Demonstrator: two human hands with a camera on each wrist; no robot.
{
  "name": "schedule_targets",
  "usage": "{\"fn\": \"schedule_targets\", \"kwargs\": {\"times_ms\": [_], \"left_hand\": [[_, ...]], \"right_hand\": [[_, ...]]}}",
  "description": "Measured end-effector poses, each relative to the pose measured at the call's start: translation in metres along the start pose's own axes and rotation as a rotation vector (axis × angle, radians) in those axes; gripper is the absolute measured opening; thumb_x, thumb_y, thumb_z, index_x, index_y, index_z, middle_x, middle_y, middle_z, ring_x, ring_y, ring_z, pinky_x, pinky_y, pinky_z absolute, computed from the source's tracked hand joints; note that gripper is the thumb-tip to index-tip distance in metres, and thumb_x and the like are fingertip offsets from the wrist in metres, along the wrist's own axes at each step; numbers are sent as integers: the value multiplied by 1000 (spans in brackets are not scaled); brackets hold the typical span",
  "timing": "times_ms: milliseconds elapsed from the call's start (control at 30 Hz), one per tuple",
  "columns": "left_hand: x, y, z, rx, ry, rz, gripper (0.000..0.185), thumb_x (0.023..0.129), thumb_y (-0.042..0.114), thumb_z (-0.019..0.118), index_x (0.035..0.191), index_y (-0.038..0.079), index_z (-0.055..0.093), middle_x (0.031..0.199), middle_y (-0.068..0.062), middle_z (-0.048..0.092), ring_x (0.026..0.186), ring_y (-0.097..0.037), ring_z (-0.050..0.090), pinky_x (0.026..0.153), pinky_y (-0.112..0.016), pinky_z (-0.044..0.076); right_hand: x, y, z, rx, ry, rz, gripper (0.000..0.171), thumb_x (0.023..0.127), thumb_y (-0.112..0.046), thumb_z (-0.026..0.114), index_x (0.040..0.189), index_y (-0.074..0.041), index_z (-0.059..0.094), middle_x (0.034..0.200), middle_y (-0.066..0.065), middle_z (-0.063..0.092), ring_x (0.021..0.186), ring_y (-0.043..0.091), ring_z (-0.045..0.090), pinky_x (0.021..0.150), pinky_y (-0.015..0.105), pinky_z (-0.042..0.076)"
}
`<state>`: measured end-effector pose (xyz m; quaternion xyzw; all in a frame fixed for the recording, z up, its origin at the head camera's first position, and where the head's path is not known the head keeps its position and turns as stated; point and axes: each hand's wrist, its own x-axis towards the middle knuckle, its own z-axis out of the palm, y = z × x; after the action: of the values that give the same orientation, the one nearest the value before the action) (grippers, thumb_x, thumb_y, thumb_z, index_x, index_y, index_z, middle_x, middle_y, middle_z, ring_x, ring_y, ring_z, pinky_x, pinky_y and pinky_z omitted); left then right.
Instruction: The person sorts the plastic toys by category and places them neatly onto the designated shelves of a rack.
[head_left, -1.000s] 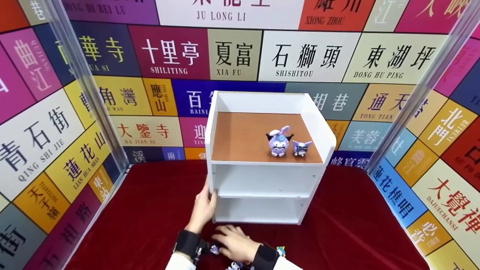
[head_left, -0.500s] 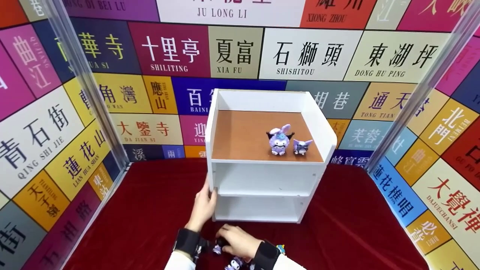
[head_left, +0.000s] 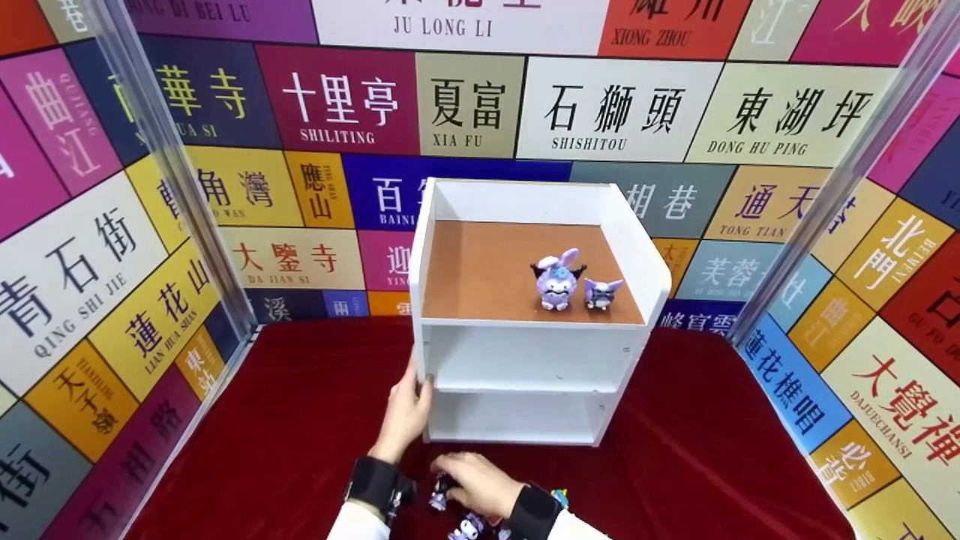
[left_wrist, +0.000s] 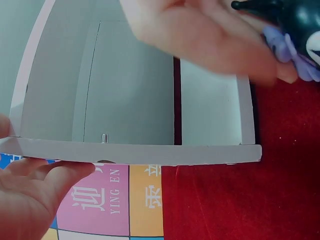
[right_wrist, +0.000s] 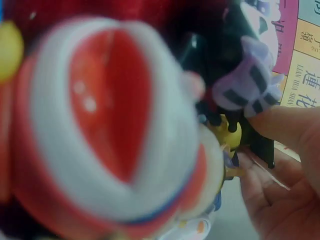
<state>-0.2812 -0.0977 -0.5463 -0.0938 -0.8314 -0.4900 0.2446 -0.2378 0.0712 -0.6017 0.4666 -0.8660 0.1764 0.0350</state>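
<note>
My left hand (head_left: 405, 412) grips the left side panel of a small white shelf (head_left: 525, 420). In the left wrist view, that hand (left_wrist: 30, 195) has its fingers along the panel's outer face and its thumb tip on the other side. Low in front of the shelf, my right hand (head_left: 480, 480) pinches a black-hooded figurine (head_left: 439, 499) with purple parts. The right wrist view has the thumb against this figurine (right_wrist: 247, 80), whose purple bow bears dark stripes. Another purple-and-white figurine (head_left: 469, 526) lies just below the right hand.
On the shelf's brown top stand a lilac rabbit-eared figurine (head_left: 556, 285) and a smaller purple one (head_left: 601, 294). A blue-yellow toy (head_left: 559, 498) lies beside the right wrist. Close to the right wrist camera is a blurred red-and-white toy (right_wrist: 110, 120). Dark red cloth (head_left: 300, 420) covers the table.
My right fingers have closed on the black-hooded figurine, and it has shifted slightly. More of the figurine below that hand shows than a second ago. The left hand stays on the shelf.
</note>
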Motion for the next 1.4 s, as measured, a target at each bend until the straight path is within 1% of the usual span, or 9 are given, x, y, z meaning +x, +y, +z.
{"fn": "schedule_targets", "kwargs": {"times_ms": [133, 367, 567, 733, 867, 1033, 1200, 1333, 1400], "left_hand": [[-1, -1, 1, 13, -1, -8, 58, 92, 6, 54, 147, 6, 34, 119, -28, 62, 74, -23, 61, 67, -35, 52], [0, 0, 0, 2, 6, -8, 61, 92, 6, 55, 148, 10, 33, 123, -28, 60, 88, -27, 65, 74, -41, 54], [1, 2, 0, -4, -8, -23, 60, 93, 7, 54, 149, 11, 32, 122, -28, 60, 80, -25, 63, 69, -38, 53], [1, 2, 0, -7, -9, -20, 61, 93, 7, 54, 150, 12, 30, 127, -27, 58, 77, -25, 63, 68, -36, 53], [1, 2, 0, -15, -10, -25, 61, 94, 8, 53, 150, 13, 29, 127, -27, 58, 74, -23, 62, 66, -34, 53], [-1, 2, 0, -22, -11, -31, 62, 94, 8, 54, 150, 13, 29, 111, -27, 65, 59, -12, 53, 57, -28, 49], [0, 2, 0, -41, -20, -22, 62, 93, 5, 53, 150, 11, 28, 102, -27, 66, 50, -9, 45, 48, -26, 46], [1, 1, 1, -23, 0, 10, 62, 92, 3, 53, 149, 9, 30, 124, -29, 59, 78, -25, 66, 68, -38, 56], [1, 0, 2, -13, 6, 11, 62, 91, 3, 54, 149, 8, 31, 128, -28, 56, 98, -32, 65, 79, -44, 55]], "right_hand": [[-6, 0, -3, -8, 36, -25, 42, 80, -15, 70, 121, -14, 62, 106, -2, 64, 95, 9, 59, 87, 26, 48], [-13, 3, -30, -15, 71, 2, 50, 86, -16, 64, 135, -14, 54, 103, -4, 55, 91, 7, 49, 85, 26, 44], [-18, 3, -58, 78, 102, 25, 33, 91, -18, 60, 124, -14, 61, 104, -2, 52, 92, 7, 51, 85, 23, 46], [-22, 3, -80, 186, 153, 14, 29, 92, -16, 58, 121, -16, 60, 107, -1, 52, 89, 5, 52, 81, 19, 49], [-24, 4, -94, 217, 206, -18, 26, 91, -15, 59, 117, -14, 61, 109, -1, 55, 93, 7, 55, 84, 22, 49], [-23, 9, -102, 275, 288, -35, 23, 87, -11, 63, 109, -13, 60, 111, 1, 63, 104, 14, 60, 92, 29, 49], [-25, 14, -104, 359, 351, -15, 24, 83, -5, 66, 105, -14, 60, 102, 1, 69, 91, 13, 65, 80, 27, 53], [-25, 11, -109, 407, 397, -27, 23, 81, 2, 67, 101, -8, 62, 91, 3, 67, 76, 14, 62, 65, 28, 53], [-25, 6, -116, 421, 431, -50, 23, 78, 6, 66, 99, -4, 62, 88, 7, 66, 74, 16, 60, 64, 28, 52]]}}
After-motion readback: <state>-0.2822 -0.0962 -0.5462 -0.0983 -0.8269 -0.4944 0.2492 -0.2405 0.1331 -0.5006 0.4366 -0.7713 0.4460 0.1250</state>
